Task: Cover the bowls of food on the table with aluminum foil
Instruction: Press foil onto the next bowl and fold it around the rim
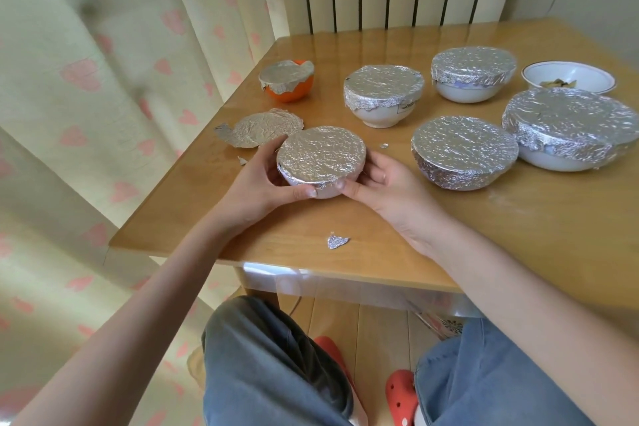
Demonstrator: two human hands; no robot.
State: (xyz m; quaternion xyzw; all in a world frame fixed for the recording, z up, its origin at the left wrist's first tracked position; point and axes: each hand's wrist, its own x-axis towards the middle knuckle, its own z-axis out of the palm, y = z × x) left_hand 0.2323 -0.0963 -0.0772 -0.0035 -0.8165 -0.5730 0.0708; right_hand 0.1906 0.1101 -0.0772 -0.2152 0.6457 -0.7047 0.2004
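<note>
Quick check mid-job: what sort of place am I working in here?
Most likely a home dining corner. A glossy wooden table holds household bowls, one a white ceramic bowl capped with crinkled aluminum foil; cream curtains printed with pink hearts hang beside it.

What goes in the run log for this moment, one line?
step: crimping foil | both hands grip small foil-covered bowl | uncovered: white bowl, far right | spare foil sheet left of it
</note>
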